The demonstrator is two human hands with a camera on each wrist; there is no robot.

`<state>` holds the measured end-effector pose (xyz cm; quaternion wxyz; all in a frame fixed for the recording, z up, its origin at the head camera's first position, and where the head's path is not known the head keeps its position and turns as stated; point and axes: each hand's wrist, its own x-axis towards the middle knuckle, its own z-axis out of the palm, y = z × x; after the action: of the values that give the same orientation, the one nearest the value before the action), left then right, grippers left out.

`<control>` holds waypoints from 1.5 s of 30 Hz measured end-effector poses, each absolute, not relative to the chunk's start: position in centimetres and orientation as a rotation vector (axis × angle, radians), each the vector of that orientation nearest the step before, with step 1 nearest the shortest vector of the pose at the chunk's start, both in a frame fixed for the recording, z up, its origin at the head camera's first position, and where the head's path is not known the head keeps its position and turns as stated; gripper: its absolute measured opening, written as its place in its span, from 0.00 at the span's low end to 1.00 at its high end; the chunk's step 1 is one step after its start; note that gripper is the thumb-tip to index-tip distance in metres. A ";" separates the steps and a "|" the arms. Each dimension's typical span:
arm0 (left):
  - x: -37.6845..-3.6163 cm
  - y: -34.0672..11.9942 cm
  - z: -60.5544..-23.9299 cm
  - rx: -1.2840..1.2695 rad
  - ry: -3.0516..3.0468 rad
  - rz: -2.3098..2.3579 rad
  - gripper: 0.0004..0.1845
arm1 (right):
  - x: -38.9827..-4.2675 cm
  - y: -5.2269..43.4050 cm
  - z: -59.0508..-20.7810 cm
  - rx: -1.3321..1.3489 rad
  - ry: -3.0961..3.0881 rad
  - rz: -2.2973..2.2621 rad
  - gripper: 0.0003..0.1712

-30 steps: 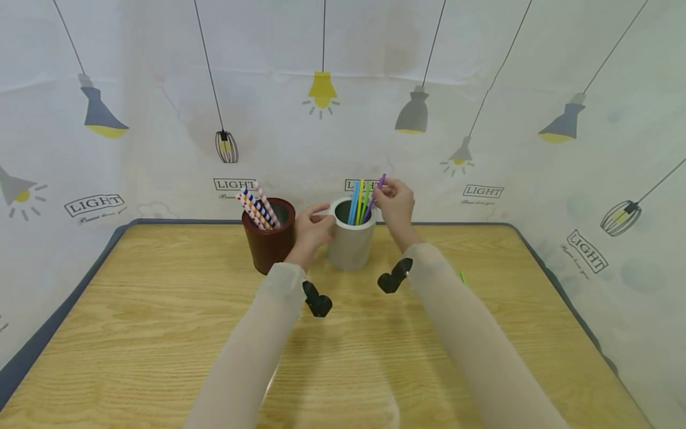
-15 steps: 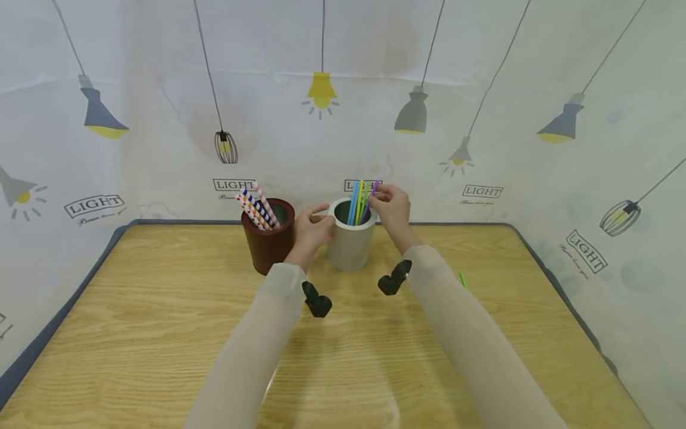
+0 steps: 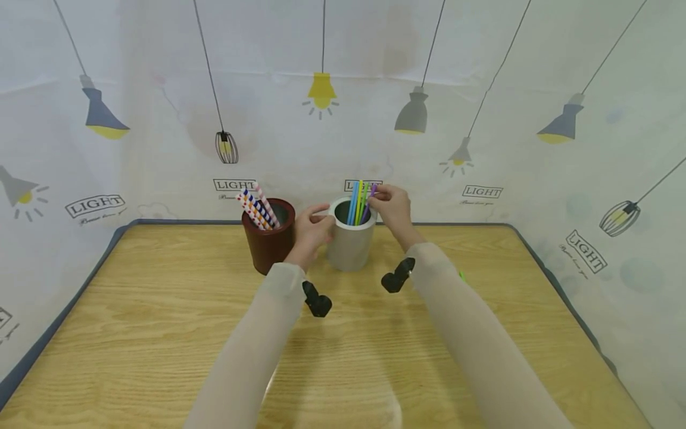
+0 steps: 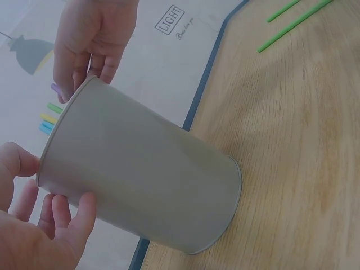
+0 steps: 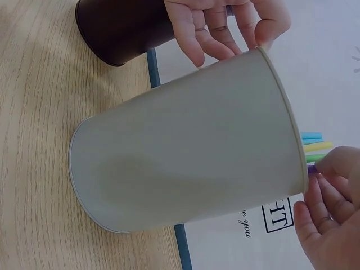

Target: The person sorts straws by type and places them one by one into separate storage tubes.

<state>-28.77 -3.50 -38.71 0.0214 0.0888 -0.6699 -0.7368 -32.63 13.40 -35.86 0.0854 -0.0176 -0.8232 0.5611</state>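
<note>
A grey-white cylindrical container stands upright near the table's back edge. It holds blue straws, a yellow straw, a green straw and a purple straw, all leaning right. My right hand pinches the purple straw near its top, just above the rim. On the container's left side, my left hand touches the wall and rim with loosely bent fingers. To the left of that hand stands a dark red container with several patterned straws.
Green straws lie on the wooden table, right of the grey-white container; my right sleeve hides most of them in the head view. A fabric backdrop printed with lamps rises behind the table.
My right hand has moved slightly down and left with the purple straw, whose top now sits lower, close to the other straws. The left hand and both containers have stayed put.
</note>
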 end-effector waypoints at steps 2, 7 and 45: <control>-28.8 -3.4 -38.7 0.273 -2.081 -2.293 0.21 | -32.6 13.6 -35.8 -0.052 -2.458 1.678 0.20; -28.9 -3.3 -38.7 0.279 -2.099 -2.287 0.21 | -32.4 14.1 -35.7 -0.035 -2.467 1.704 0.21; -28.7 -3.4 -38.4 0.318 -2.121 -2.280 0.21 | -25.2 27.1 -37.0 0.256 -2.856 1.418 0.22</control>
<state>-28.68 -3.36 -38.36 0.0055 0.1016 -0.6776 -0.7284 -25.23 27.08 -36.99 -0.0288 0.0800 -0.8925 0.4430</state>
